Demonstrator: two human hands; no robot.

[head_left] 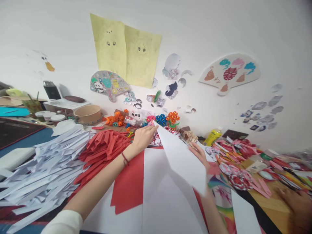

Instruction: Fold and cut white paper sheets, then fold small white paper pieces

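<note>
A folded white paper [184, 159] is raised and tilted above the table. My left hand [145, 136] pinches its upper left corner, with a dark band on the wrist. At its right edge, my right hand [200, 155] grips the sheet, the fingertips showing over the top and the palm partly hidden behind it. Beneath lie large white sheets [161, 208] over red paper [130, 182]. Left of my left arm are a heap of red folded strips [103, 148] and a larger heap of white strips [52, 172].
Paper flowers [170, 118] and a bottle stand along the wall. A round wooden container [87, 113] and small jars are at the back left. Colourful strips and rosettes [240, 178] cover the right side. Another person's hand [296, 201] rests at the far right.
</note>
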